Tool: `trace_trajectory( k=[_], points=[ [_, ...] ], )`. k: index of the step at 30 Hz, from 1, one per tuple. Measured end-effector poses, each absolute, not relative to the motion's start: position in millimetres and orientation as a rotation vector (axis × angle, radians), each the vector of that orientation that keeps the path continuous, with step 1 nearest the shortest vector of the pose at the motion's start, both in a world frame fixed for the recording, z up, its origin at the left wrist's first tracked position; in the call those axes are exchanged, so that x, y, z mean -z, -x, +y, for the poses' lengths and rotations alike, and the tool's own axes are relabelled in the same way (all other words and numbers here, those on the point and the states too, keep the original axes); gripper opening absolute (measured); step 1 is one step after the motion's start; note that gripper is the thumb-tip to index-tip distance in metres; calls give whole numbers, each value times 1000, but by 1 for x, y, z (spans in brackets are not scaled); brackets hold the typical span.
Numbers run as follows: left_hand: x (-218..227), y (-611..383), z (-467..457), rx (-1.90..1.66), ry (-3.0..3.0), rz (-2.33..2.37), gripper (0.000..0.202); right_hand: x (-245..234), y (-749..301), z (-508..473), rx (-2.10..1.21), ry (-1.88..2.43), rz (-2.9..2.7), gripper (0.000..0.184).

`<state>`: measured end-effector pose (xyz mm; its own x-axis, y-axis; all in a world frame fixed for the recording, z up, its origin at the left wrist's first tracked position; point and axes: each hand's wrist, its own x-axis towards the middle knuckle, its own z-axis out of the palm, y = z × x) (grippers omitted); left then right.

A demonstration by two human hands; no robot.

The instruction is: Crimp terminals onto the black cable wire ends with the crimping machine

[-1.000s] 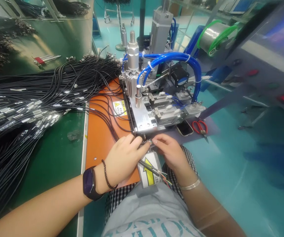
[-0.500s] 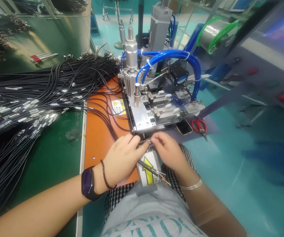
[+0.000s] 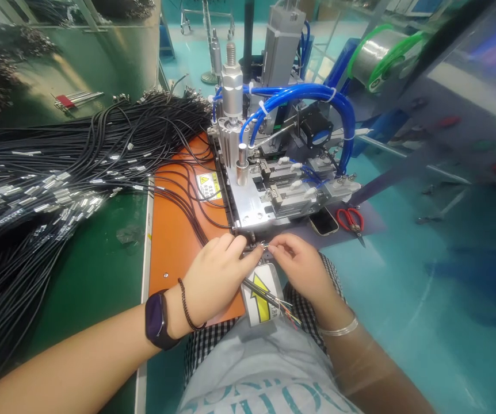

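Observation:
My left hand (image 3: pixel 220 273) is closed around black cables (image 3: pixel 259 292) at the front of the machine (image 3: pixel 250 207). Their stripped ends, with thin coloured wires (image 3: pixel 289 313), stick out below my palm, over a white plate with a yellow arrow (image 3: pixel 263 313). Opposite it, my right hand (image 3: pixel 302 267) is pinched, thumb and index finger meeting at fine wire ends (image 3: pixel 265 245) beside my left fingertips. What lies deeper between the fingers is too small to make out.
A big heap of black cables (image 3: pixel 101 138) with silvery ends covers the green table on the left. Right of the machine lie a phone (image 3: pixel 323 221) and red-handled cutters (image 3: pixel 350 221). Blue air hoses (image 3: pixel 343 115) arch above; a green-rimmed wire spool (image 3: pixel 377 54) hangs behind.
The view has shifted slightly, so everything sits a little further right. My right fingertips have drawn slightly away from the left ones; the left hand keeps its hold.

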<state>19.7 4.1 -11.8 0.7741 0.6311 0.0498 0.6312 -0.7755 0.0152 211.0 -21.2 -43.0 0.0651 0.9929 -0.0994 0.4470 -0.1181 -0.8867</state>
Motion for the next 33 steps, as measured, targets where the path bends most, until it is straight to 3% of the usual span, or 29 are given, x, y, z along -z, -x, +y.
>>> trace_trajectory(
  k=[18, 24, 33],
  points=[
    [9, -21, 3, 33, 2948, -1073, 41, 43, -204, -11, -1318, 1551, -1136, 19],
    [7, -28, 2, 27, 2902, -1108, 51, 54, -198, -10, -1547, 1412, -894, 22],
    [8, -17, 6, 176, 2921, -1037, 25, 55, -200, -11, -1395, 1393, -919, 20]
  ],
)
